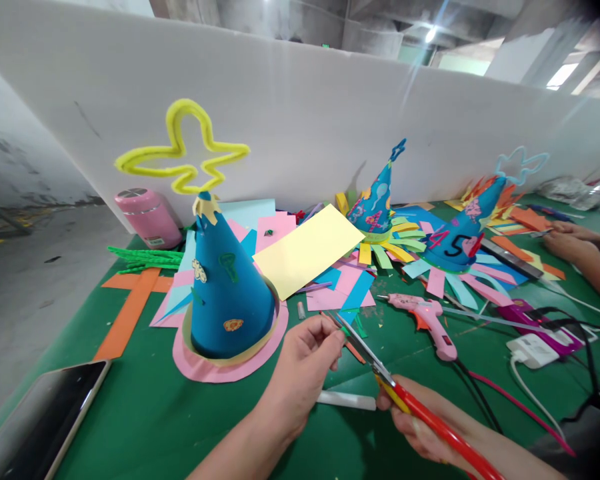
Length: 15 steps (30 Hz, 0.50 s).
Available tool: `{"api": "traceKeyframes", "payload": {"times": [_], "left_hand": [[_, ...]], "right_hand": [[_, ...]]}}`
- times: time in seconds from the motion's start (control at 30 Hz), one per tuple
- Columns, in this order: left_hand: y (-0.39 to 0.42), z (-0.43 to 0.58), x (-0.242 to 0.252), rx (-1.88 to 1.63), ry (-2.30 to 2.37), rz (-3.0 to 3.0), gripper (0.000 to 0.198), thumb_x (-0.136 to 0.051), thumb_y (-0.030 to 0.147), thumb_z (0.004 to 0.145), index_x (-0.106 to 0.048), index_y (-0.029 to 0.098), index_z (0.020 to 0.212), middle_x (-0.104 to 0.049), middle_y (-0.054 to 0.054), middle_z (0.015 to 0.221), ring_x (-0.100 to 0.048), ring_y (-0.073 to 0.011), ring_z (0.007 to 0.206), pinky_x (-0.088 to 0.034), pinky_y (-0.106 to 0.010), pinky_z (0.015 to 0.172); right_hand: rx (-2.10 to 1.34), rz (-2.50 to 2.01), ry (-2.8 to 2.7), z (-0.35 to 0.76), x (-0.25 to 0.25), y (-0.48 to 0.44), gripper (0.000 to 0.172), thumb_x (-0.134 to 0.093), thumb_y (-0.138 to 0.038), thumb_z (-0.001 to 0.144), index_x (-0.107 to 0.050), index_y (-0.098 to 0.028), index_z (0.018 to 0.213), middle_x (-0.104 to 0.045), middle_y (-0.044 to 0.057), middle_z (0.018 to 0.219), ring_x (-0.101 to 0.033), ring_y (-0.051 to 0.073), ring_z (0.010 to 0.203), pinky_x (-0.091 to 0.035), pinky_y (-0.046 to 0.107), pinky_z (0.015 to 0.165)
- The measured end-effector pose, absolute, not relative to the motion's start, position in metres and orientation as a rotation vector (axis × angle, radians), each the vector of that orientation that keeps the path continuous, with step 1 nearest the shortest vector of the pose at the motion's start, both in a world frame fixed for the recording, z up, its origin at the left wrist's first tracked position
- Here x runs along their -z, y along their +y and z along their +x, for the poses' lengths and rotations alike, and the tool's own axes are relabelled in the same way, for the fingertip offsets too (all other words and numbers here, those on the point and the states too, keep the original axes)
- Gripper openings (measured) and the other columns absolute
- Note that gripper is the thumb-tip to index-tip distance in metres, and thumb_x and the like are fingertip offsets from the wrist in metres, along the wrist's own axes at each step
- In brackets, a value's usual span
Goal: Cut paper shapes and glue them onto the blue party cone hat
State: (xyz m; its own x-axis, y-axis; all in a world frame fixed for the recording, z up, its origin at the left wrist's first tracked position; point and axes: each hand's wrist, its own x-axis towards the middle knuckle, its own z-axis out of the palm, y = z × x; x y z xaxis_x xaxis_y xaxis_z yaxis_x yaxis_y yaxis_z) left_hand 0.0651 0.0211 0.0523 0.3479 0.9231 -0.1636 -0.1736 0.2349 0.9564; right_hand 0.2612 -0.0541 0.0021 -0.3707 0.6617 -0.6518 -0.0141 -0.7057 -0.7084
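Observation:
My left hand (305,363) is closed in a pinch on a small green scrap of paper at the tips of the scissor blades. My right hand (420,427) grips the red-and-yellow handles of the scissors (375,367), whose blades point up and left toward the left fingers. Just left of my hands stands a blue paper cone hat (227,287) on a pink brim, topped with a yellow pipe-cleaner star (183,147). A white glue stick (347,400) lies on the green mat under my hands.
A pink glue gun (427,320) lies to the right with cables and a white power strip (533,350). Two more blue cone hats (375,200) (460,233) stand behind among paper strips. A yellow sheet (307,250), a pink bottle (147,217), a tablet (45,420). Another person's hands (575,243) rest at far right.

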Motion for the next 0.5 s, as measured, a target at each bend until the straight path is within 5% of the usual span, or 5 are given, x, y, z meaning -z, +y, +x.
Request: {"api": "traceKeyframes", "payload": {"times": [0.2,0.5], "left_hand": [[0.022,0.065,-0.052,-0.902,0.922,1.061,0.017,-0.054,0.022,0.074,-0.049,0.015,0.059,-0.041,0.006,0.052,-0.036,-0.0067,0.049,-0.029,-0.019,0.048],[0.023,0.063,-0.052,-0.883,0.925,1.073,0.016,-0.056,0.021,0.073,-0.051,0.015,0.059,-0.042,0.006,0.050,-0.036,-0.0067,0.048,-0.029,-0.019,0.048]], "right_hand": [[-1.918,-1.509,-0.963,0.261,-0.030,-0.067,0.047,-0.064,-0.050,0.064,-0.056,-0.022,0.101,-0.052,0.001,0.083,-0.054,0.014,0.073,-0.045,0.026,0.072],[-1.845,-1.424,-0.982,0.259,-0.021,-0.071,0.055,-0.063,-0.052,0.067,-0.054,-0.018,0.109,-0.054,0.004,0.089,-0.057,0.017,0.084,-0.045,0.028,0.078]]}}
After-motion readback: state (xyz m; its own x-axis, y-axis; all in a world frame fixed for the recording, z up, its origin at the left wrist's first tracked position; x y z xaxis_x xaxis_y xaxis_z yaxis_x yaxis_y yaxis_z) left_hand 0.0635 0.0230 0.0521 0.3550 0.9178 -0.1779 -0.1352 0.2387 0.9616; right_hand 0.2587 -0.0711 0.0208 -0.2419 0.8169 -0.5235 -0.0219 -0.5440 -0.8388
